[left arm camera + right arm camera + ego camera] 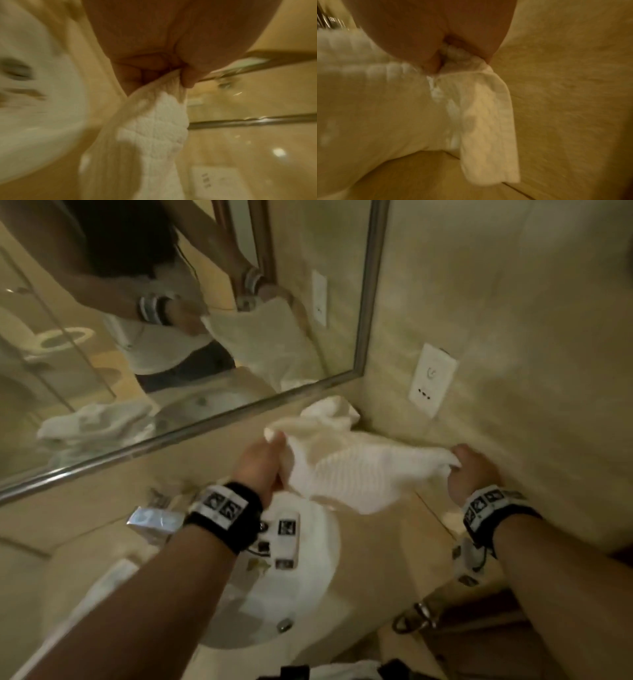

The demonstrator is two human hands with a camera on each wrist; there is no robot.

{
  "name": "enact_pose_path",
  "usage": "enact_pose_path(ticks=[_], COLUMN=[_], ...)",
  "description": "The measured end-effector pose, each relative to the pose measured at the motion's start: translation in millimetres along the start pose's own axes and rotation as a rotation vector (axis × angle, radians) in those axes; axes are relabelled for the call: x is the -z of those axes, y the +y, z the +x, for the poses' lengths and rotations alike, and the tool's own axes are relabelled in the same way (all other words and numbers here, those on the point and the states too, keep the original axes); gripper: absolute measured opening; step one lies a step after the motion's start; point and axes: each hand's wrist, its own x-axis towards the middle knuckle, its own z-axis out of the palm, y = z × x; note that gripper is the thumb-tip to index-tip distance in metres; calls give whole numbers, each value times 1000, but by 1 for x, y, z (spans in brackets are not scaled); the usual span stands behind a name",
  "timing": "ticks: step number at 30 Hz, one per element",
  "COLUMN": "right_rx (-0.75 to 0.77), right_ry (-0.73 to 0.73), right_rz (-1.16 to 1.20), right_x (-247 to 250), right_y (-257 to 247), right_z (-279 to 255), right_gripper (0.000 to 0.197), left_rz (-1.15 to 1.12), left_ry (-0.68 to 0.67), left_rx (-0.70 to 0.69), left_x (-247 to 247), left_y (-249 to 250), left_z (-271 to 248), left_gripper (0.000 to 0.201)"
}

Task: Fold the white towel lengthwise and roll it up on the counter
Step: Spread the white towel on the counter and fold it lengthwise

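Observation:
The white towel (356, 470) hangs stretched between my two hands above the beige counter (387, 546), near the back right corner. My left hand (265, 462) pinches one top corner of it; the left wrist view shows thumb and fingers closed on the waffle-textured towel (154, 132). My right hand (471, 470) grips the other top corner close to the wall, and in the right wrist view the towel (484, 121) drops from that grip. The towel's lower edge sags toward the counter and the basin.
A white oval sink (298, 580) lies under my left forearm, with a chrome drain knob (284, 626). Another white towel (330, 410) is bunched in the corner. A mirror (154, 337) lines the back wall. A wall outlet (432, 380) is on the right wall.

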Motion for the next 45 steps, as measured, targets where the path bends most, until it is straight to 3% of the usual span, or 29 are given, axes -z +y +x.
enact_pose_path(ticks=[3,5,8,10,13,18,20,23,26,28,32,36,45], right_rx=[-30,-86,-115,-109,-94,-56,-59,4,80,120,173,266,275], right_ry=[-223,-392,-556,-646,-741,-782,-794,-815,-828,-841,-854,-848,-662], right_rz=[-223,-325,-503,-581,-594,-461,-395,-358,-368,-383,-387,-466,-284], right_x=[-27,-43,-66,-79,-90,-103,-107,-113,-120,-123,-127,-142,-204], right_y=[38,63,92,108,117,96,83,63,44,35,21,6,-84], right_z=[-17,-30,-53,-69,-83,-83,-75,-59,-39,-22,11,40,86], right_gripper=[38,38,35,29,32,36,38,39,40,41,42,56,81], left_rz=[40,34,150,260,568,1156,1273,1240,1278,1223,965,803,613], left_ry=[-71,-114,-129,-247,-497,-762,-711,-511,-285,-204,-139,-62,87], left_rx=[405,597,722,798,795,422,361,359,347,342,374,370,319], left_x=[5,7,11,13,8,-22,-27,-21,-9,-2,2,5,13], left_y=[-91,-134,-178,-192,-203,-216,-213,-208,-201,-203,-212,-217,-221], left_z=[-4,-12,-24,-32,-39,-45,-40,-22,-7,2,10,13,37], left_gripper=[28,16,20,19,28,52,59,65,51,43,38,37,33])
